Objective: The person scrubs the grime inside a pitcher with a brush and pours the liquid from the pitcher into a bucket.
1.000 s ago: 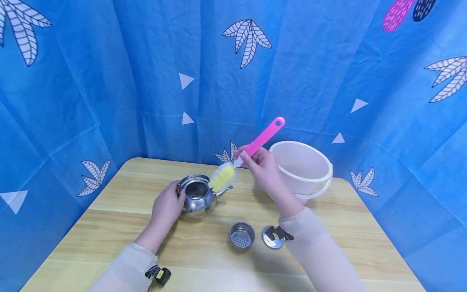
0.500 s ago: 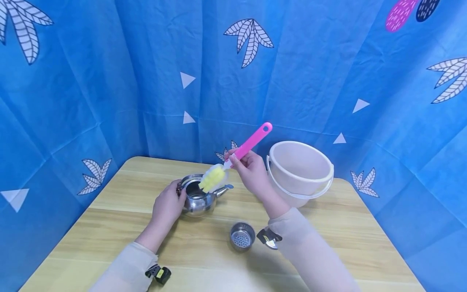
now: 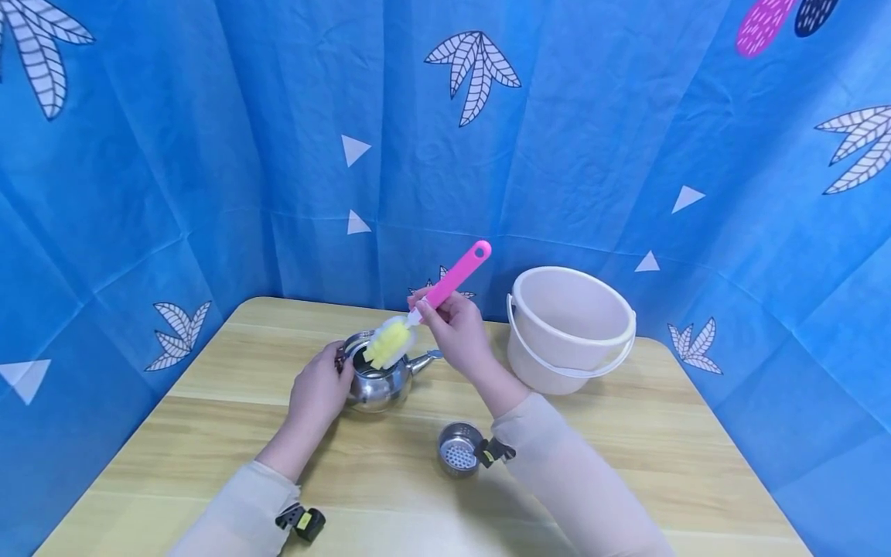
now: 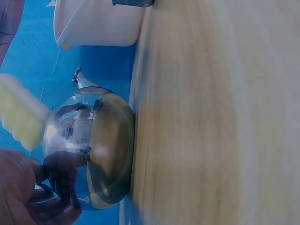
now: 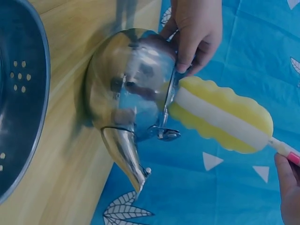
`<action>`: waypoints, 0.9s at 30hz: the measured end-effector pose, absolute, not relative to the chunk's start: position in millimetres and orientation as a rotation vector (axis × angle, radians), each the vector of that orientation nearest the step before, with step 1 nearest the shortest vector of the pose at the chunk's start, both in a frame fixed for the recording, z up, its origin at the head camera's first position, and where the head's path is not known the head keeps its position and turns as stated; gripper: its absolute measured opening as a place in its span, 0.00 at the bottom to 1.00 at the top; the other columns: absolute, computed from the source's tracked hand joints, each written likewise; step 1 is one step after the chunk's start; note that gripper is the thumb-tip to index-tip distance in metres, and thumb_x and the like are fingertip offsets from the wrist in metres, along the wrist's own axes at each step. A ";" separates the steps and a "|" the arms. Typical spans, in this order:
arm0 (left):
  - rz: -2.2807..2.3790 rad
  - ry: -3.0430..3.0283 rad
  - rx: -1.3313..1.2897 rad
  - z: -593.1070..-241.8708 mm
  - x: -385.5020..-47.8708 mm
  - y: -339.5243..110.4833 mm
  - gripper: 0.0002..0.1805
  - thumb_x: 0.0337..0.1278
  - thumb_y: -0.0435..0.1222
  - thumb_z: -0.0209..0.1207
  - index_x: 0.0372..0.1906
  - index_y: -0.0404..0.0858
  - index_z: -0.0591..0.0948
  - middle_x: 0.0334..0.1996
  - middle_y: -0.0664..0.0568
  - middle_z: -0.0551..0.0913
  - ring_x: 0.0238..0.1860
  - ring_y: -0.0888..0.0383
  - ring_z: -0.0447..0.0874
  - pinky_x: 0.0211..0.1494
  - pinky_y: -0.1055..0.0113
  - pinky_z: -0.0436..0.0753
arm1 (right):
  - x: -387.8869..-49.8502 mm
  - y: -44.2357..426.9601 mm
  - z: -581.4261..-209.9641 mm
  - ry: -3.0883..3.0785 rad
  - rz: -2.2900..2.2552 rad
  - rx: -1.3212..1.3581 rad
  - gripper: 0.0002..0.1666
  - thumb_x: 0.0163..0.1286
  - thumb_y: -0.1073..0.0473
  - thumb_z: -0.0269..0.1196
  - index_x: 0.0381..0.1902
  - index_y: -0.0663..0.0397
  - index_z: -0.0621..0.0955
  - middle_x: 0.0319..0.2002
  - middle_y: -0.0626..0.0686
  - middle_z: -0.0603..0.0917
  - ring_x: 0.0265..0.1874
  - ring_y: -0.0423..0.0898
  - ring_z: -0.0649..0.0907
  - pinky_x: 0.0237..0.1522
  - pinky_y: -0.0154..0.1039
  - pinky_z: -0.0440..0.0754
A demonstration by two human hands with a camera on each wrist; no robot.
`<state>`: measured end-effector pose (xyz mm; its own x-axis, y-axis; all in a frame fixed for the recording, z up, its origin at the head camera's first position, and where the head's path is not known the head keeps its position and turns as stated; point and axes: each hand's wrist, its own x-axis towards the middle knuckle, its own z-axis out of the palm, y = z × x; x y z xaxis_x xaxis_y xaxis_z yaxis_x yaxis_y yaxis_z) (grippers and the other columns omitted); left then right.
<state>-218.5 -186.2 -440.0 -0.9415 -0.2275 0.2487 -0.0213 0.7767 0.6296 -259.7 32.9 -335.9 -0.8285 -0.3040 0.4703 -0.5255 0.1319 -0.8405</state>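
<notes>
Brush [image 3: 390, 344] tip right at the mouth of the steel pot [image 3: 379, 393], both hands busy.
So the left hand [image 3: 320, 387] had its fingers wrapped round the pot's handle side, thumb up by the rim, and the pot sat on the counter [image 3: 376, 495] with its spout pointing off to the right. The right hand [image 3: 461, 333] was pinching the brush low on its pink handle, yellow-and-white head slanting down to the left. A strainer [image 3: 457, 452] sat nearer the person, partly covered by the right wrist's black clip [image 3: 496, 450], and a white bucket [image 3: 557, 367] stood over on the right.
</notes>
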 end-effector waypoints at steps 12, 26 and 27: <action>-0.925 -2.651 0.177 -442.4 -220.6 -187.2 0.26 0.73 0.40 0.52 0.68 0.30 0.71 0.59 0.31 0.79 0.57 0.34 0.79 0.56 0.40 0.79 | -261.8 21.0 -347.6 -2.261 1.779 0.791 0.13 0.75 0.58 0.61 0.50 0.58 0.84 0.47 0.53 0.89 0.48 0.43 0.87 0.50 0.37 0.85; -0.900 -2.639 0.163 -442.7 -220.4 -187.8 0.25 0.72 0.39 0.52 0.67 0.28 0.72 0.58 0.31 0.79 0.55 0.34 0.80 0.54 0.40 0.80 | -266.9 9.9 -361.0 -2.287 1.815 0.777 0.12 0.75 0.60 0.60 0.50 0.60 0.83 0.48 0.54 0.88 0.49 0.44 0.87 0.51 0.35 0.84; -0.898 -2.639 0.161 -442.9 -220.3 -188.0 0.25 0.72 0.39 0.52 0.66 0.28 0.72 0.57 0.31 0.79 0.55 0.34 0.81 0.53 0.40 0.80 | -267.1 8.8 -361.9 -2.294 1.806 0.774 0.12 0.75 0.60 0.60 0.51 0.60 0.83 0.47 0.53 0.88 0.48 0.43 0.87 0.51 0.34 0.84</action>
